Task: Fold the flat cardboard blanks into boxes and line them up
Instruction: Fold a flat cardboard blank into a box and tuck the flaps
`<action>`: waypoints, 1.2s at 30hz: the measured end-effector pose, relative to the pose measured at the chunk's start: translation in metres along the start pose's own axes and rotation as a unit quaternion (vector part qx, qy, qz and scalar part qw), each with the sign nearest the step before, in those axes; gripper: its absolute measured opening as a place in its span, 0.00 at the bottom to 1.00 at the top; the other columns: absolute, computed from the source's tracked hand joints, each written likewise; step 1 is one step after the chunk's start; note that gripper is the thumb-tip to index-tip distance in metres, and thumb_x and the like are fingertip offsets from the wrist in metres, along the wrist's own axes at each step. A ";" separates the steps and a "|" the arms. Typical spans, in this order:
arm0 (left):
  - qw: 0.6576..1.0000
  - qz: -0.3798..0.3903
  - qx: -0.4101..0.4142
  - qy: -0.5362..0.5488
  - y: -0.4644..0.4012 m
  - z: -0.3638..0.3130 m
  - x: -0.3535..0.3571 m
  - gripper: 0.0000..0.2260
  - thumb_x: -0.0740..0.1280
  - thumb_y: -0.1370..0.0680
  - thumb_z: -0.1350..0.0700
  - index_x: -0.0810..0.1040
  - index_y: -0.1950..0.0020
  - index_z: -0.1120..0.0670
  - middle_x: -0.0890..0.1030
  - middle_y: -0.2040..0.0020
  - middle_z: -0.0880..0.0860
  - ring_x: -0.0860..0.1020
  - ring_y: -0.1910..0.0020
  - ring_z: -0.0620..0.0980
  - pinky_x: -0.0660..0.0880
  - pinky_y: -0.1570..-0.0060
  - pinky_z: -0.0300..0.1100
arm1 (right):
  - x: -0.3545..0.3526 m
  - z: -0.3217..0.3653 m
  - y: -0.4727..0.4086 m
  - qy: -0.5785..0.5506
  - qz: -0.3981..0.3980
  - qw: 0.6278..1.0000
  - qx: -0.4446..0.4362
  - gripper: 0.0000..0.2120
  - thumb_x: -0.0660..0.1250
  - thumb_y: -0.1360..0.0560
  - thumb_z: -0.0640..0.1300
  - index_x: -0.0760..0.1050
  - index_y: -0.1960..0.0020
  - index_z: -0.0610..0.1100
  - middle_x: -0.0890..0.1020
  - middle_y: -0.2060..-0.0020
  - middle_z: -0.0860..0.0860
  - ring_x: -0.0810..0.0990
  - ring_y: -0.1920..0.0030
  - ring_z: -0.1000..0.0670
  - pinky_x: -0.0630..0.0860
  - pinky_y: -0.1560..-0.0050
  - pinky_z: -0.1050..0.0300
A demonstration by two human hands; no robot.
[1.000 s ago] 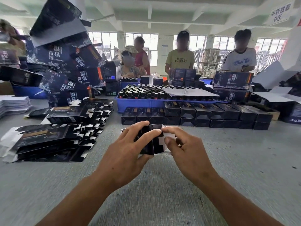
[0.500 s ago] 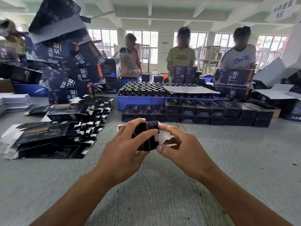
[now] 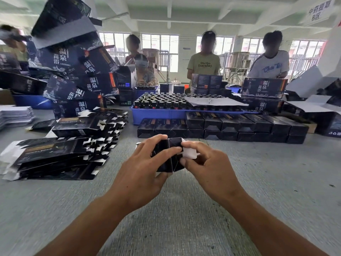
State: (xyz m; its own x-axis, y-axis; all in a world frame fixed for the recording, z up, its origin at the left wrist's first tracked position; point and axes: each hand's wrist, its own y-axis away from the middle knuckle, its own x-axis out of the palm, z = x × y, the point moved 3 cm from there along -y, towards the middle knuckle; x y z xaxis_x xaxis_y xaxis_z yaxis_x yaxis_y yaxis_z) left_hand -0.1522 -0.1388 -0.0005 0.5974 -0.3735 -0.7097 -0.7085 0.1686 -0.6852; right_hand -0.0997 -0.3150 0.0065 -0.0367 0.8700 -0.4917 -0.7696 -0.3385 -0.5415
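Above the grey table (image 3: 184, 209) I hold a small black box (image 3: 170, 155), partly folded, with its end facing me. My left hand (image 3: 142, 174) grips it from the left, fingers over the top and thumb underneath. My right hand (image 3: 208, 167) pinches its white end flap (image 3: 190, 153) at the right side. Flat black blanks (image 3: 55, 154) lie stacked in fanned piles to the left. A row of folded black boxes (image 3: 230, 127), two layers high on the right, lines the table just beyond my hands.
Behind the row stands a blue tray (image 3: 166, 114) full of dark bottles. Large printed cartons (image 3: 77, 71) are heaped at the back left. Several people stand or sit across the table. White sheets and open cartons (image 3: 313, 106) lie at the right.
My right hand's fingers have curled onto the white end flap, which now sticks out at the box's right side. Both hands stay in about the same spot.
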 end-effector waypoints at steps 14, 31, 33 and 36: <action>0.999 -0.020 -0.029 0.021 0.000 -0.002 -0.002 0.42 0.75 0.26 0.52 0.54 0.20 0.42 0.63 0.26 0.42 0.68 0.31 0.48 0.78 0.42 0.52 | 0.003 0.002 0.001 -0.055 0.006 0.998 0.016 0.17 0.71 0.25 0.37 0.80 0.40 0.53 0.84 0.50 0.59 0.83 0.52 0.63 0.78 0.61 0.68; 0.999 -0.003 -0.033 0.029 0.000 -0.011 0.000 0.39 0.72 0.27 0.50 0.57 0.20 0.46 0.61 0.26 0.41 0.65 0.28 0.45 0.76 0.38 0.51 | 0.000 -0.002 -0.003 -0.153 -0.014 0.987 0.056 0.08 0.74 0.25 0.40 0.83 0.50 0.52 0.86 0.59 0.62 0.84 0.58 0.61 0.76 0.58 0.72; 0.999 -0.002 -0.034 0.027 0.001 -0.012 0.000 0.39 0.73 0.27 0.50 0.58 0.20 0.47 0.62 0.26 0.42 0.65 0.28 0.45 0.76 0.39 0.50 | 0.000 -0.001 -0.003 -0.161 -0.016 0.985 0.056 0.08 0.74 0.25 0.40 0.82 0.51 0.53 0.86 0.59 0.62 0.85 0.57 0.61 0.77 0.57 0.71; 0.999 -0.003 -0.035 0.028 0.001 -0.013 0.000 0.39 0.74 0.27 0.51 0.59 0.20 0.48 0.62 0.26 0.42 0.67 0.29 0.46 0.76 0.39 0.49 | 0.000 -0.001 -0.003 -0.174 -0.017 0.983 0.058 0.08 0.74 0.26 0.39 0.83 0.52 0.52 0.86 0.59 0.60 0.85 0.57 0.60 0.77 0.57 0.72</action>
State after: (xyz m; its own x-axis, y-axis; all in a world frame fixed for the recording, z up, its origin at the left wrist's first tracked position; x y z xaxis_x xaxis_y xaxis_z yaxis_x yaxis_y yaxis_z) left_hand -0.1572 -0.1503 0.0008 0.5812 -0.4252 -0.6939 -0.7303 0.1036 -0.6752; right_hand -0.0968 -0.3145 0.0070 -0.2104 0.9566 -0.2015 -0.8408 -0.2823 -0.4620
